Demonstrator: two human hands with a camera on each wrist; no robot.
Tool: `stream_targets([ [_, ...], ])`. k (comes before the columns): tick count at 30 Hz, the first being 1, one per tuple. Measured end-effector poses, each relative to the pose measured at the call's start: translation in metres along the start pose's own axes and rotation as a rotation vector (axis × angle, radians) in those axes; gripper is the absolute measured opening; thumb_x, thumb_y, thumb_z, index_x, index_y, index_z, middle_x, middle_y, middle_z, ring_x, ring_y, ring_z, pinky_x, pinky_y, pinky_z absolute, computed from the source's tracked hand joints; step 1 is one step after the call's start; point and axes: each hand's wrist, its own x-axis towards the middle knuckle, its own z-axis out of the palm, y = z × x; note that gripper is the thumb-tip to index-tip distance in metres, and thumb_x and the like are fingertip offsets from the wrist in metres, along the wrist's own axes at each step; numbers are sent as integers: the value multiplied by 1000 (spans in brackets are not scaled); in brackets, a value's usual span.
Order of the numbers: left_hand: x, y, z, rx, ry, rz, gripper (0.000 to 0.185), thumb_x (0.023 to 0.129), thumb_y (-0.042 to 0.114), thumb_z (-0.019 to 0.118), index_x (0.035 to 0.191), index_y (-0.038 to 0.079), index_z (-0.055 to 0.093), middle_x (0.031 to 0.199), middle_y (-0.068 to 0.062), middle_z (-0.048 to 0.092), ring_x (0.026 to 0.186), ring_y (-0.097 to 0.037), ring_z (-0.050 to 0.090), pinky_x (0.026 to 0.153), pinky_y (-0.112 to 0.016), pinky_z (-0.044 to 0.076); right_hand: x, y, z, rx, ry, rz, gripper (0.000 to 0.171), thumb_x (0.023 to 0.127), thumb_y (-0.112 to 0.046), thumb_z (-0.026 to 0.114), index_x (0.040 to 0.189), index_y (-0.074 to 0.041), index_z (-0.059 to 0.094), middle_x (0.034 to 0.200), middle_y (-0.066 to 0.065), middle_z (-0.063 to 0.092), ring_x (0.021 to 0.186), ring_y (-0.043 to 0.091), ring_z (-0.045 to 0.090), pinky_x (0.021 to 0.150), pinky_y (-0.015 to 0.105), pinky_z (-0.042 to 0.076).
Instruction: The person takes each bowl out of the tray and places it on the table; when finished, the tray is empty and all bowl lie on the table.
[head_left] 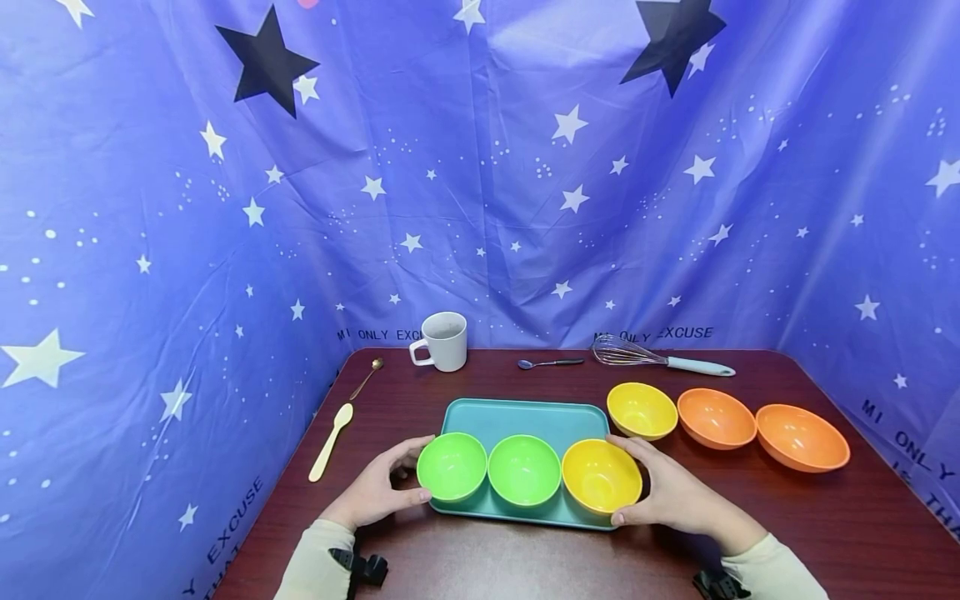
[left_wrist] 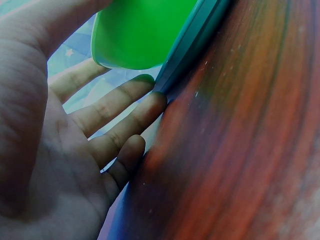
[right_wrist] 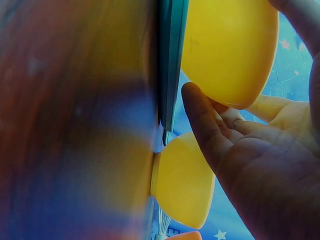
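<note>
Nearest to the camera, at the lower edge, two pale sleeves [head_left: 315, 562] with black straps [head_left: 367, 569]. Round the outer side of the left green bowl [head_left: 452, 467], the left hand [head_left: 382, 487], grasping lightly with thumb and index finger, with the other fingers loose near the edge of the teal tray [head_left: 532, 417]. Likewise, round the outer side of the front yellow bowl [head_left: 602, 477], the right hand [head_left: 667, 492], grasping with thumb and fingers. Between these bowls, the middle green bowl [head_left: 524, 470]; all three in one row on the tray. To the right of the tray, a second yellow bowl [head_left: 642, 410] and two orange bowls [head_left: 716, 418]. Farther back on the dark red table [head_left: 525, 562], a white mug [head_left: 446, 342], a dark-handled spoon [head_left: 551, 363] and a whisk [head_left: 682, 363]. At left, a gold spoon [head_left: 365, 380] and a pale yellow spoon [head_left: 331, 443].
</note>
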Motion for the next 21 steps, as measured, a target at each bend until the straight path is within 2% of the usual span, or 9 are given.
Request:
stream_targets([
  [10,1,0,0,3,3,-18,77,88,27,86,156,22,49,128,2,67,109,-20,64,87,-36,51,0,2,0,4,-3,-1,113,66,-59,95,155,-7,48,152,19,51,133,36,54,102,60,48],
  [21,0,0,1,9,11,16,76,88,25,85,156,19,49,128,0,67,107,-20,64,84,-36,52,1,3,1,9,8,-9,111,67,-59,94,154,-7,49,152,16,51,134,34,53,103,58,48],
])
